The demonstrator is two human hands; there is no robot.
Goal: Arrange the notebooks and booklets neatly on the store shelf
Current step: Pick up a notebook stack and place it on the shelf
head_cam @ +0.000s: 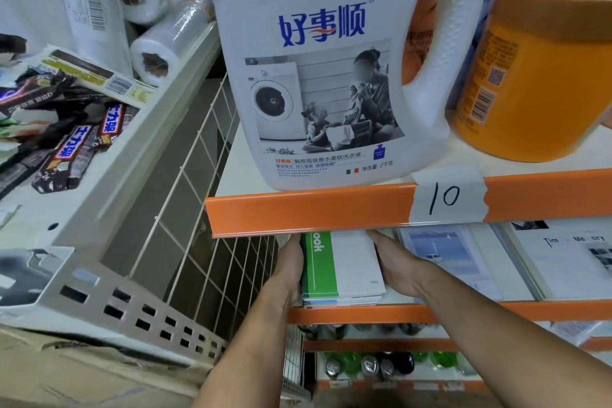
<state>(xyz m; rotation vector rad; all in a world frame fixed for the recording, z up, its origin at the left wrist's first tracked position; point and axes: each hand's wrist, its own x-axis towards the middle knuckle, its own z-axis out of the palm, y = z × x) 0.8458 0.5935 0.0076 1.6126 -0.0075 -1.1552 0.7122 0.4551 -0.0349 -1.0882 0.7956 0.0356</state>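
A stack of notebooks [347, 262], its top cover white with a green band, lies at the left end of the store shelf [463, 310]. My left hand [288, 270] presses flat against the stack's left side. Along the right side lies my right hand [397, 270], touching it. Both hands reach in under the upper shelf's orange rail [298, 210], which hides their fingertips. To the right lie a booklet with a blue sailboat cover [447, 257] and a white booklet with black-and-white photos [569, 258].
On the upper shelf stand a large white detergent jug [324, 76] and an orange jar [543, 69]; a tape label reads 10 [447, 197]. A wire side panel [205, 209] bounds the shelf's left. Snack bars [76, 146] fill a left bin. Bottles [381, 364] sit below.
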